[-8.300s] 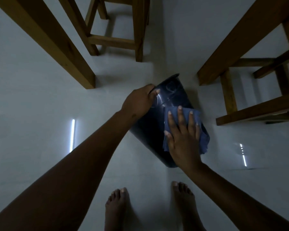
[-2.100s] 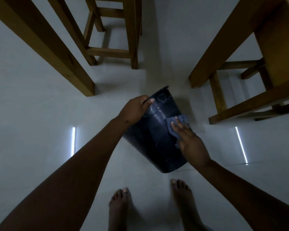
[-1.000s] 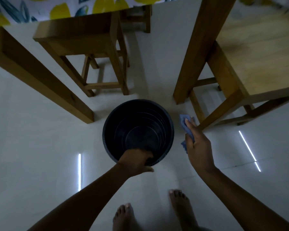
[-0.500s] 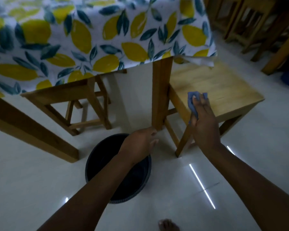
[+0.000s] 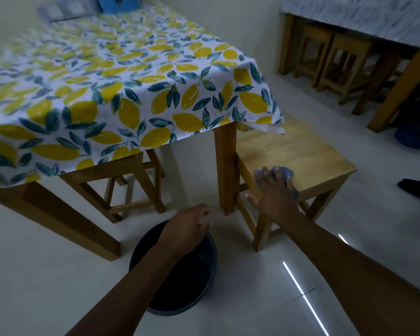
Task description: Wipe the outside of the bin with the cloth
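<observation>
The dark bin (image 5: 192, 284) stands upright on the pale floor, low in the middle of the view, its mouth facing up. My left hand (image 5: 187, 229) hovers over its far rim, fingers loosely curled, holding nothing and apart from the bin. My right hand (image 5: 274, 195) rests at the near edge of a wooden stool (image 5: 306, 156) to the right, with the blue cloth (image 5: 283, 173) bunched under its fingers on the seat. My left forearm hides part of the bin's rim.
A table with a lemon-print cloth (image 5: 121, 93) fills the upper left; its wooden leg (image 5: 226, 170) stands between bin and stool. A second stool (image 5: 121, 185) sits under it. More stools (image 5: 330, 57) line the far right, with dark objects (image 5: 415, 134) on the floor there.
The view has tilted up from the floor to the table. My left hand let go of the bin's rim and lifted. My right hand carried the cloth onto the stool seat.
</observation>
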